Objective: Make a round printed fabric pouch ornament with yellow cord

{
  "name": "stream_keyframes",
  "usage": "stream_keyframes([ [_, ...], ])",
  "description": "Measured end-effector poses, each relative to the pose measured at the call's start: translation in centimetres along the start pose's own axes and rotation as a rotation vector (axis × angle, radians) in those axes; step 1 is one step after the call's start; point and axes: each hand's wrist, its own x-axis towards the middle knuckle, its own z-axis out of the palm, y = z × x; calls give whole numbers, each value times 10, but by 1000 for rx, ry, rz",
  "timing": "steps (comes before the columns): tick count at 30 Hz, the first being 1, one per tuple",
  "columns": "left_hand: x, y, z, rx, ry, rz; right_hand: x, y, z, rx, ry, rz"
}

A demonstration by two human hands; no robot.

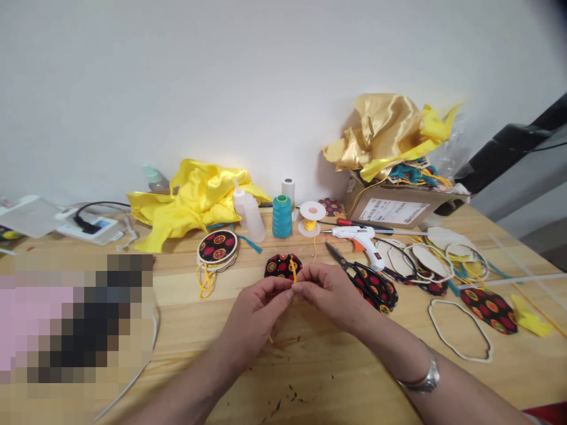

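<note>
My left hand (261, 307) and my right hand (325, 292) meet fingertip to fingertip over the middle of the table. Both pinch a yellow cord (294, 270), whose upper part stands above the fingers and whose loose end hangs below the left hand. Just behind the fingers lies a dark patterned fabric piece (278, 265); whether the cord is fixed to it I cannot tell. Black-handled scissors (349, 265) rest right of my right hand on another patterned piece (376, 289). A spool of yellow cord (311, 218) stands behind, a strand running from it toward my hands.
A white glue gun (361, 239), wooden frames (460, 330) and a cardboard box (390, 203) heaped with fabric are at right. Teal thread (282, 217), plastic bottles (253, 218), yellow satin (190, 198) and a stack of round patterned pieces (218, 247) stand behind and left. A white cable (128, 383) crosses the left side.
</note>
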Motion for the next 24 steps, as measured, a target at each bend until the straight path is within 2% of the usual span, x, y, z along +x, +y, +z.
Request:
stream_keyframes([
  [6,3,-5,-2,-93,3,-9,0,-1,-1,71,-24,34],
  [15,7,-6,-6,-373,-115,-191,-2,-5,-3,279,-150,139],
  [24,7,-7,-4,-332,-87,-172,-2,-5,-4,271,-155,131],
])
